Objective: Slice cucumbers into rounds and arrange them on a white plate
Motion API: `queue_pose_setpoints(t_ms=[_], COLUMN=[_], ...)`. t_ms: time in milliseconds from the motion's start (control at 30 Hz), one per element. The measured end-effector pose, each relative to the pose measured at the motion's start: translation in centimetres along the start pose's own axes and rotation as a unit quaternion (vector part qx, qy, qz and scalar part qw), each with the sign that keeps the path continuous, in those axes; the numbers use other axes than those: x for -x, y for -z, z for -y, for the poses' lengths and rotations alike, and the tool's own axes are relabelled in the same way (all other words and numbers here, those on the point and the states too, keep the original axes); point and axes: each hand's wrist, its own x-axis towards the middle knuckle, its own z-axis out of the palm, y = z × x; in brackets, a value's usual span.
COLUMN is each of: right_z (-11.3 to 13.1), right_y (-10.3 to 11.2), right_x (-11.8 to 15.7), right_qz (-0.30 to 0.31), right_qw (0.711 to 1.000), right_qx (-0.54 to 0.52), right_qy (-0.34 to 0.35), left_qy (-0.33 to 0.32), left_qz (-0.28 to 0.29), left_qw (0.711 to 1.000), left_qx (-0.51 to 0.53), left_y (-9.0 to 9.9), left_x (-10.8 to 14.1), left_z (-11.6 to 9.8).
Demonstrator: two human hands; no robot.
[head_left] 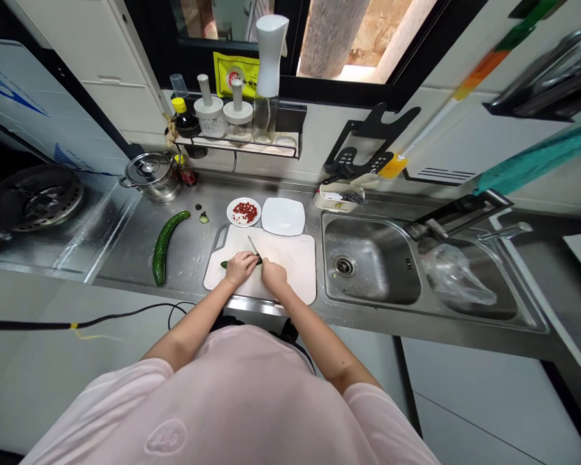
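Observation:
On the white cutting board (297, 271), my left hand (242, 267) presses down on a dark green cucumber piece (224, 264), whose tip sticks out to the left. My right hand (274, 278) is wrapped round a knife (254, 245); its blade points up and left, beside the right end of the piece. A whole, curved cucumber (162, 248) lies on the steel counter to the left. Behind the board stand a round plate of chopped red pieces (244, 212) and a white square plate (283, 216). Small green cucumber scraps (204, 218) lie left of the round plate.
A lidded steel pot (153, 177) stands at the back left, near the stove (33, 197). To the right is a sink (372, 265), with a plastic bag (458, 274) in the second basin. A condiment rack (242, 145) hangs on the back wall.

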Motion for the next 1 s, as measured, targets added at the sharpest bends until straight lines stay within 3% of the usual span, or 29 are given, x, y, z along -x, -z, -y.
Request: queue_pose_setpoints(t_ms=[333, 767, 1000], right_z=[-2.0, -0.2, -0.3], right_y=[-1.6, -0.2, -0.2], right_x=[3.4, 0.4, 0.9], right_qz=[0.025, 0.001, 0.008], right_qw=[0.999, 1.000, 1.000], right_qx=[0.020, 0.001, 0.005], right_qy=[-0.003, 0.000, -0.006], left_qy=[0.004, 0.004, 0.003], left_qz=[0.006, 0.000, -0.002], left_qw=[1.000, 1.000, 1.000], left_qx=[-0.004, -0.006, 0.001], left_y=[-0.2, -0.2, -0.1], left_x=[0.0, 0.0, 0.0], left_z=[0.1, 0.0, 0.0])
